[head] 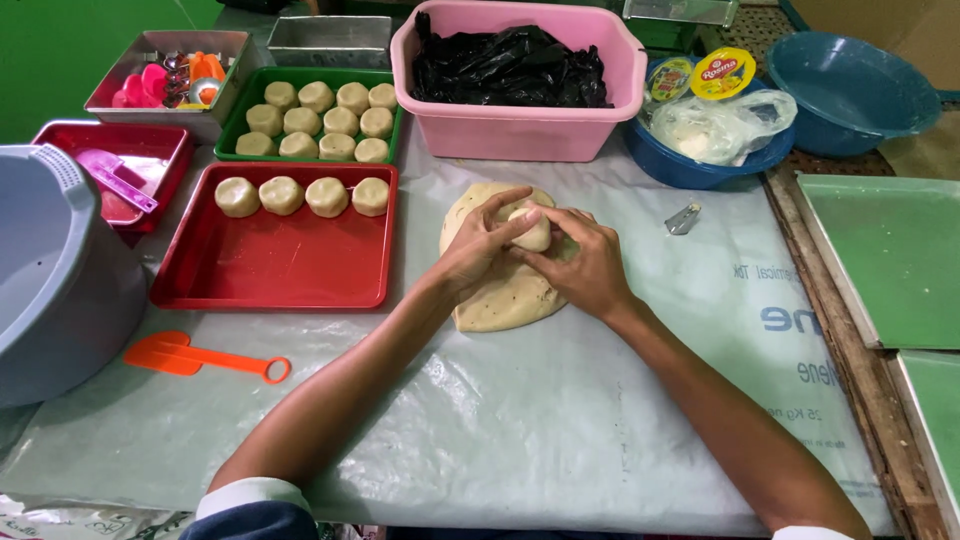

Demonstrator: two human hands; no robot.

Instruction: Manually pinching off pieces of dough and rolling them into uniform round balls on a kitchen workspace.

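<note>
A red tray (280, 275) holds four dough rounds (302, 196) along its far edge. Behind it, a green tray (232, 125) is filled with more rounds. A pink tub (520, 135) holds a black plastic bag (510, 68). An orange scoop (200, 357) lies near a grey bowl (50, 270). Two blue basins (850, 90) stand at the far right.

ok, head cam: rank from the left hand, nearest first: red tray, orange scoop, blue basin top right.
From the left hand:
1. Red tray, just to its left.
2. Orange scoop, lower left on the sheet.
3. Blue basin, far upper right.
</note>
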